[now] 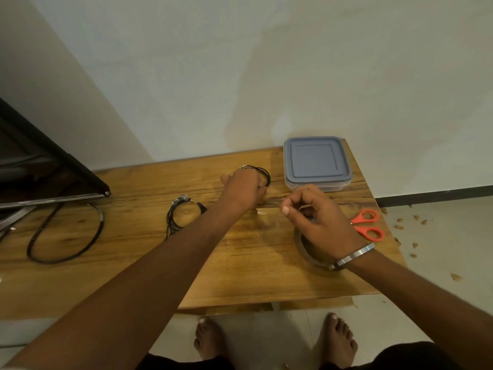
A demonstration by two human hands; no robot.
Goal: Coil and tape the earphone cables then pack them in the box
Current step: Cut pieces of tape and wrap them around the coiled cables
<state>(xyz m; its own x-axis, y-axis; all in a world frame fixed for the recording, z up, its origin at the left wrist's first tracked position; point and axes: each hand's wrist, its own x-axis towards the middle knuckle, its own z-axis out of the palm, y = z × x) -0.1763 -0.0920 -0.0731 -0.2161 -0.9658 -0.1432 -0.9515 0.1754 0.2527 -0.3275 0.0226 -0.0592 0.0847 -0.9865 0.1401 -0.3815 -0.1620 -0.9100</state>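
fingers of the left hand [244, 186] are curled round a coiled black earphone cable [262, 173] held down on the wooden table [133, 263], while a strip of clear tape [268, 211] is pinched between thumb and fingertips of the right hand [317, 218]. the lidded plastic box [316, 162] is seen at the table's far right corner (lid shut). a second coiled cable [181, 214] lies left of the hands. a tape roll [306, 249] sits under the right wrist, orange-handled scissors [368, 225] just beside it.
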